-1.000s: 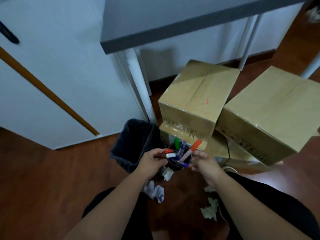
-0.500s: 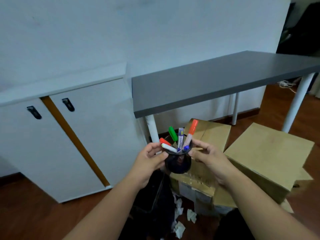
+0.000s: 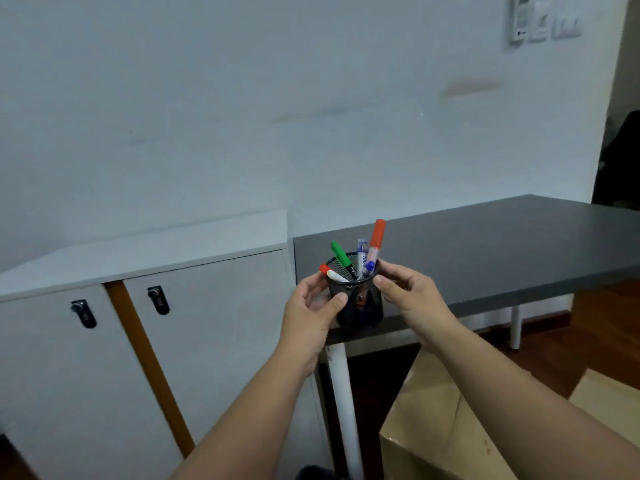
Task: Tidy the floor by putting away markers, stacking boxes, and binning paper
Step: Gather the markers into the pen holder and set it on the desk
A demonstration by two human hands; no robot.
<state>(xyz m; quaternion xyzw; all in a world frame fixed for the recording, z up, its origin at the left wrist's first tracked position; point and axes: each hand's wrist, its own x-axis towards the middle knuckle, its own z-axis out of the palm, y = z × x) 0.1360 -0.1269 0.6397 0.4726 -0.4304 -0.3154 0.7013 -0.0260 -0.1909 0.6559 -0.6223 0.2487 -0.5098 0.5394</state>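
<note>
Both hands clasped the black mesh cup (image 3: pixel 360 299): left hand (image 3: pixel 308 317) and right hand (image 3: pixel 412 299) curled round its sides, at the near left corner of the grey desk (image 3: pixel 485 251). It stood upright, its markers (image 3: pixel 375 237) pointing up. Half a second earlier it was lower, before the boxes (image 3: pixel 450 427).

holder: black mesh cup (image 3: pixel 360 303), upright, at grey desk corner
markers: green, orange, red, blue caps (image 3: pixel 376 233), tilted inside
box: brown cardboard (image 3: pixel 436 420), below desk
</note>
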